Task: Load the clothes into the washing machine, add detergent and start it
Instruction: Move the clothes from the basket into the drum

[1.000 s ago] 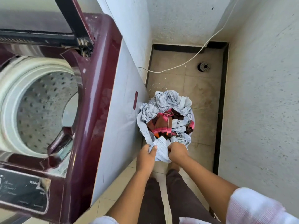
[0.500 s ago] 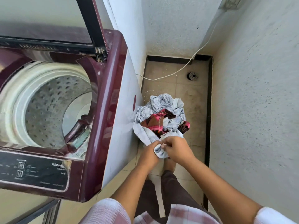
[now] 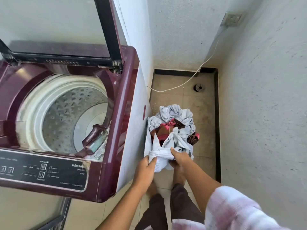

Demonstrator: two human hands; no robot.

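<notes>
Cable (image 3: 182, 83) lies behind clothes pile (image 3: 176, 117); left hand (image 3: 146, 170) and right hand (image 3: 180, 159) grip cloth (image 3: 162, 154).

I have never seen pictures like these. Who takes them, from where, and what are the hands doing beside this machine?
There is no robot here. A person wears a camera on the head, so the view looks down over their own arms. On the left stands a top-loading washer. Its lid is raised, and no clothes show in the drum. On the floor to its right is a heap of clothes. The left hand and the right hand both grip a pale cloth at the near edge of the heap. Behind it, a white cable lies across the floor.
</notes>
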